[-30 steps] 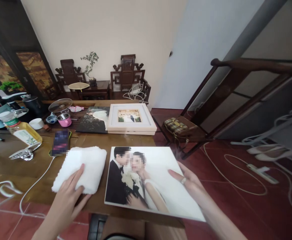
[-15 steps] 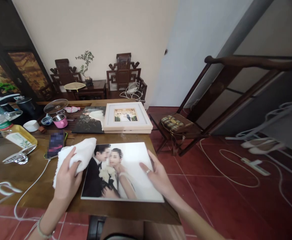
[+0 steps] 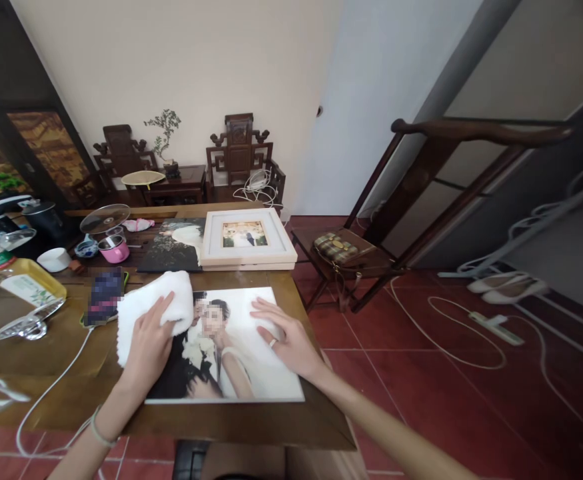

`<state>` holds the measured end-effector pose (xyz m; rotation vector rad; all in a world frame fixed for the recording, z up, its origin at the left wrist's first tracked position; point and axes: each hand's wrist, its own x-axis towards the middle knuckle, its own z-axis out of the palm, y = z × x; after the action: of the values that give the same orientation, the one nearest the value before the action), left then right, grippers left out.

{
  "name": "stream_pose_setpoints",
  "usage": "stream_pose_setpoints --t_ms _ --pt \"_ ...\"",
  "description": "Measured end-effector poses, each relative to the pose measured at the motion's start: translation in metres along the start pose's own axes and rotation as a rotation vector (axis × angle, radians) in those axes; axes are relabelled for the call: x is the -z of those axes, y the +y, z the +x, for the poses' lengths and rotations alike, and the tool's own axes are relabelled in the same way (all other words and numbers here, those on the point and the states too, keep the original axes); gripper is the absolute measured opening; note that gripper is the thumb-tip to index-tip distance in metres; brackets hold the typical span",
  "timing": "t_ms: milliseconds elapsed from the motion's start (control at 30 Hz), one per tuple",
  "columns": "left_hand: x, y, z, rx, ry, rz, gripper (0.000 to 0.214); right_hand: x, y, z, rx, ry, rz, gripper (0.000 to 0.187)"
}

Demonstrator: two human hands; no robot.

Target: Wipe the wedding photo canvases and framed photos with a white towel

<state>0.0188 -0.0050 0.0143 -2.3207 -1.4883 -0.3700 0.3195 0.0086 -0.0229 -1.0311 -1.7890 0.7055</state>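
Observation:
A wedding photo panel (image 3: 251, 383) lies flat on the wooden table (image 3: 251, 430) near its front right corner. My left hand (image 3: 152, 333) grips a folded white towel (image 3: 144, 300), which rests over the upper left part of the picture and hides some of it. On the right side of the photo, my right hand (image 3: 286, 340) lies with its fingers stretched out and a ring on one finger. It touches the picture's surface.
Behind the panel are a pale box frame (image 3: 248, 263) and a dark photo board (image 3: 168, 247). To the left lie a phone (image 3: 104, 297) on a white cable, a metal clip (image 3: 31, 323), an oil bottle (image 3: 26, 283) and a pink cup (image 3: 114, 249). A chair (image 3: 356, 267) holds a plaid bag (image 3: 336, 247).
My left hand has moved the towel right, onto the photo's upper left. My right hand has shifted from gripping the right edge to lying flat on the picture.

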Motion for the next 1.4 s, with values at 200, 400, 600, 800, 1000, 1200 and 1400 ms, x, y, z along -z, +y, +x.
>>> stream_pose_setpoints --t_ms 200,400,600,800,1000,1200,1400 --pt "-0.007 -0.003 0.014 -0.006 0.043 -0.071 0.033 0.000 0.009 0.012 0.012 0.022 0.052 0.015" --pt "-0.001 -0.005 0.016 0.082 0.430 -0.198 0.024 -0.001 0.009 0.009 0.066 -0.039 -0.005 0.024" --pt "-0.017 -0.012 0.022 -0.148 0.089 -0.276 0.033 0.001 0.010 0.009 0.067 -0.046 -0.023 0.022" --pt "-0.018 -0.013 0.015 -0.198 0.007 -0.323 0.031 -0.001 0.009 0.009 0.080 -0.017 -0.019 0.021" --pt "0.027 0.007 -0.030 -0.234 -0.107 -0.407 0.026 -0.001 0.008 0.009 0.069 -0.017 -0.033 0.021" --pt "0.045 0.019 -0.087 -0.167 -0.439 -0.485 0.073 0.000 0.006 0.009 0.071 -0.020 -0.034 0.020" --pt "0.055 0.027 -0.063 -0.193 -0.258 -0.486 0.051 0.001 0.003 0.009 0.069 -0.034 -0.041 0.028"
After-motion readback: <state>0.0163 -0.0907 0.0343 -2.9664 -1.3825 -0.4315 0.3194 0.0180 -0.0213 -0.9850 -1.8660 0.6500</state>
